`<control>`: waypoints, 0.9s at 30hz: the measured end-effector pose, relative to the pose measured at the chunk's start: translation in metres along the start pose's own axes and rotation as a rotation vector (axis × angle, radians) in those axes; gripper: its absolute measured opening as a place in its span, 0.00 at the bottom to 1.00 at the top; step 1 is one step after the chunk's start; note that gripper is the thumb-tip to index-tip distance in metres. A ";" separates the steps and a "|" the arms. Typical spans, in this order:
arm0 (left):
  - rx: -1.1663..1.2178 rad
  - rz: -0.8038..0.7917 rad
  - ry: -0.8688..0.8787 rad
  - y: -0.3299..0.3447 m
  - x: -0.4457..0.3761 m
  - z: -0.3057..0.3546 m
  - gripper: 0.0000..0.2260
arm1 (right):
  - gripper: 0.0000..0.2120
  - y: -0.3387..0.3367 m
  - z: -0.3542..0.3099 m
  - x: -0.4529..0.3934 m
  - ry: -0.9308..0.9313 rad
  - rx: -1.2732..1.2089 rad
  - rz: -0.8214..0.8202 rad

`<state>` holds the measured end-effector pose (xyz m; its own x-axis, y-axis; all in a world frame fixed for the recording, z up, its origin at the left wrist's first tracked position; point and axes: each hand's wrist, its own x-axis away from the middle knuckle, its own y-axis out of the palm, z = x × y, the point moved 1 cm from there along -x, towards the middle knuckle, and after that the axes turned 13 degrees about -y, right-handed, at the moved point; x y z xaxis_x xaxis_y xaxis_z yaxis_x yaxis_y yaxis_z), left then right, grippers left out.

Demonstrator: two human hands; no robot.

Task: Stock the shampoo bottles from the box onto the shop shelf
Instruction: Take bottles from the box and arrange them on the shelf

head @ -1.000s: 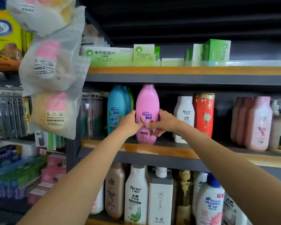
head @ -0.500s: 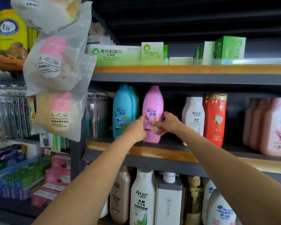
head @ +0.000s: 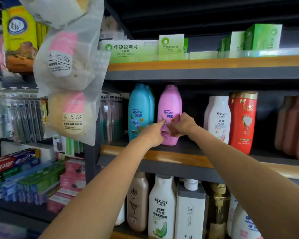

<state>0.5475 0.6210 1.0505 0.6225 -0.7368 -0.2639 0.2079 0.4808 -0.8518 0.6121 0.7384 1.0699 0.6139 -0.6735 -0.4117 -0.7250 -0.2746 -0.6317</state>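
The tall blue plastic shampoo bottle (head: 139, 112) stands at the left of the middle shelf with the orange front edge (head: 179, 159). Just to its right stands the tall pink plastic shampoo bottle (head: 170, 114). It is upright, its bottom is on the shelf, and its label faces out.

The left hand (head: 153, 133) is at the lower left of the pink bottle. One finger points out straight and touches the front of the label. The other fingers look curled under, but I cannot tell if they hold on.

The right hand (head: 183, 125) is at the lower right of the pink bottle. Its fingers (head: 173, 131) bend round the bottle's side and front, so they seem to hold it. The bottle sits between the two hands, with its top half above them.

I think the step now is to set this bottle straight. To do it well, push low down, near the bottom, so it does not tip. Keep a small gap from the blue bottle. Let go gently, one hand at a time.

Further right stand a white plastic bottle (head: 219, 118) and a red plastic bottle with a gold cap (head: 242, 121). The space between them and the pink bottle could take more bottles.
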 end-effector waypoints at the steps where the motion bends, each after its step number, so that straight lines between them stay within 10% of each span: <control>1: 0.018 0.010 0.003 0.000 0.001 -0.001 0.31 | 0.28 0.000 0.000 0.000 0.002 -0.002 0.028; 9: 0.069 0.246 0.146 -0.005 0.025 -0.008 0.22 | 0.24 -0.004 -0.008 0.030 -0.160 0.144 0.226; 17: 0.385 0.691 0.359 0.035 0.096 -0.040 0.14 | 0.07 0.029 -0.020 0.150 -0.722 -0.103 0.396; 27: -0.098 -0.106 0.071 0.264 0.252 -0.230 0.16 | 0.08 0.231 0.160 0.343 -0.331 -0.033 -0.523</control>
<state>0.5854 0.4529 0.6553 0.5453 -0.8143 -0.1988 0.1923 0.3524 -0.9159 0.7050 0.5544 0.6776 0.9512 -0.1963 -0.2382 -0.3075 -0.5352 -0.7868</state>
